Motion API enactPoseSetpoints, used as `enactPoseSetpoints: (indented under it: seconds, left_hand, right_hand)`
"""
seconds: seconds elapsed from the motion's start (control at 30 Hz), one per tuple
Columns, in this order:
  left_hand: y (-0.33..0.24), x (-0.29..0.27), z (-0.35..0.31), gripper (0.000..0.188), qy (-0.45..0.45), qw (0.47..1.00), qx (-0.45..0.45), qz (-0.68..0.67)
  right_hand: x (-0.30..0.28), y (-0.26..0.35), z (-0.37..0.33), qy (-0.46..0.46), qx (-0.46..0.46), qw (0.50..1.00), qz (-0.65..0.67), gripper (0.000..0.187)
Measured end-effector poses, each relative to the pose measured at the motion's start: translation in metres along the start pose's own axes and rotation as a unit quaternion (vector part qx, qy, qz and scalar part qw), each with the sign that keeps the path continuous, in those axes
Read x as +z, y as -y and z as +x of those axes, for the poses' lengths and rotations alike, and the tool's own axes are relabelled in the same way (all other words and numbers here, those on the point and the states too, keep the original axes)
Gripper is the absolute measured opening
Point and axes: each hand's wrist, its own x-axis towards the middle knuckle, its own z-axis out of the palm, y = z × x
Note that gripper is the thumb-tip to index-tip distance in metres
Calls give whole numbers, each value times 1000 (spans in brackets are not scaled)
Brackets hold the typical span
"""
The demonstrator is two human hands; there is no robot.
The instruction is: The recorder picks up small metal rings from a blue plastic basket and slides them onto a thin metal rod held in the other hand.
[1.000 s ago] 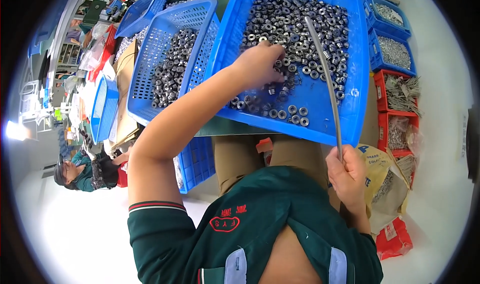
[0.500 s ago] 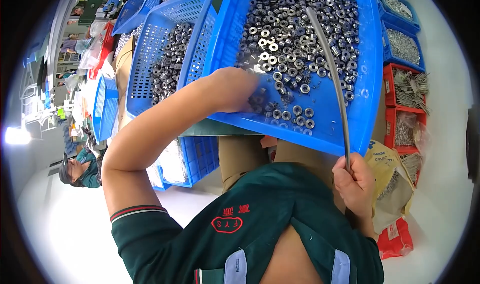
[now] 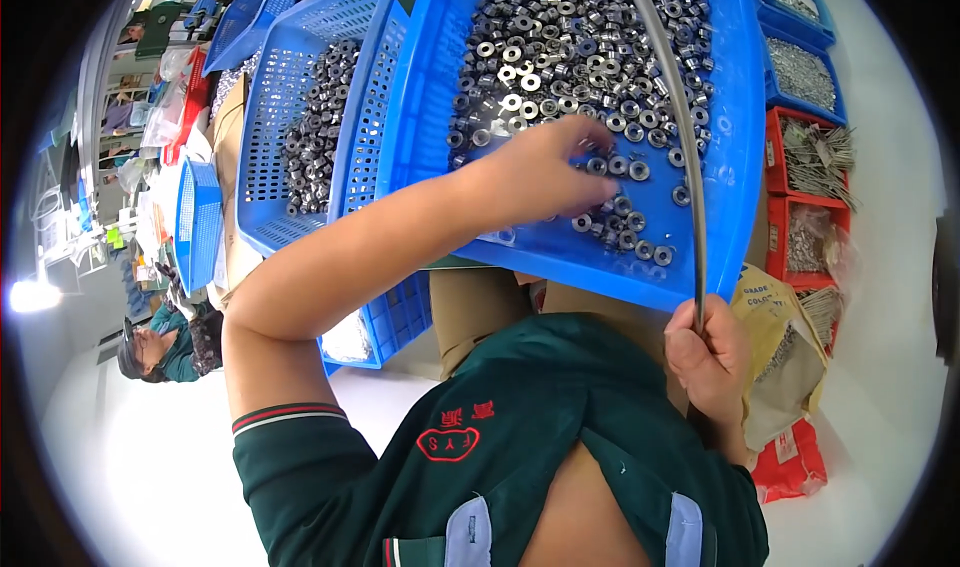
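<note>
Your left hand (image 3: 530,177) has swung rightward from the tray's lower left corner, where it was 0.5 s ago, to the lower middle of the blue tray (image 3: 590,279). Its fingers (image 3: 582,135) are now spread and curved, with nothing seen gripped between them, though the palm faces away. Just beyond the fingertips, a small group of loose metal rings (image 3: 625,224) lies denser than before; your sweep probably pushed them there, which puts more loose pieces near the rod.

Your right hand (image 3: 710,352) remains closed around the lower end of that metal rod (image 3: 683,107), right of centre. The rod slants up across the tray, its far end over the main pile of rings (image 3: 560,52) at upper centre; you cannot tell from here whether it touches them.

As for room, bare tray floor shows between the loose group and the rod, and again in a strip right of the rod. The near rim runs just below the group, so there is little space that way. Your left forearm (image 3: 380,229) crosses the tray's left wall, with the perforated blue basket (image 3: 266,157) just beside it at upper left.
</note>
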Motion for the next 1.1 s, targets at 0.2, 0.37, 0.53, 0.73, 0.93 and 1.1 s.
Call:
enactPoseSetpoints:
  seconds: [0.2,0.37,0.53,0.73,0.93,1.1]
  left_hand:
    - [-18,-1,24,29,-47,952,251,167]
    - [-15,16,21,25,174,752,517,369]
    - [5,32,50,27,202,645,588,445]
    - [6,24,44,24,185,608,595,492]
    - [8,-22,36,25,102,627,487,600]
    - [16,-48,40,28,3,713,407,571]
  right_hand:
    - [0,0,3,8,-8,999,35,12]
    - [1,10,2,13,42,996,81,12]
    - [1,-1,2,17,32,994,106,14]
    - [7,-2,0,15,8,994,109,15]
    - [6,-3,3,10,-20,995,97,15]
    - [10,-7,8,-19,-38,994,97,14]
